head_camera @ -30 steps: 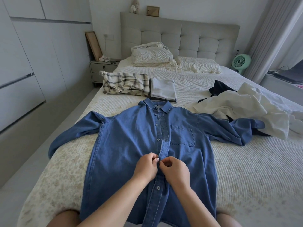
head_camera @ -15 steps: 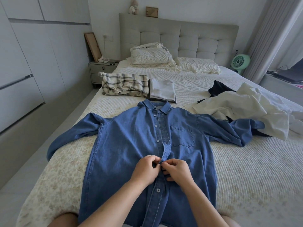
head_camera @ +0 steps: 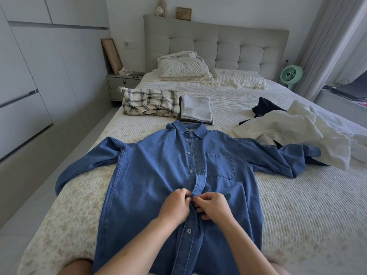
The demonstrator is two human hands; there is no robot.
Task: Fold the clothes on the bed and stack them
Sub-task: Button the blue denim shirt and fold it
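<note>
A blue denim shirt (head_camera: 151, 175) lies front up on the bed (head_camera: 297, 205), sleeves spread to both sides. My left hand (head_camera: 175, 205) and my right hand (head_camera: 213, 207) meet at the shirt's button placket, halfway down. Each hand pinches an edge of the placket, fingers curled around a button spot. Beyond the collar sits a stack of folded grey clothes (head_camera: 195, 108), with a folded plaid garment (head_camera: 150, 103) beside it on the left. A crumpled white garment (head_camera: 294, 132) and a dark garment (head_camera: 266, 110) lie unfolded at the right, over the shirt's right sleeve end.
Pillows (head_camera: 182, 66) and a padded headboard (head_camera: 228, 44) are at the far end. A nightstand (head_camera: 121, 84) stands left of the bed, wardrobe doors (head_camera: 29, 76) line the left wall, and a green fan (head_camera: 291, 74) stands at the right.
Both hands stayed on the placket, working the fabric with small finger shifts. The shirt and other clothes have not moved.
</note>
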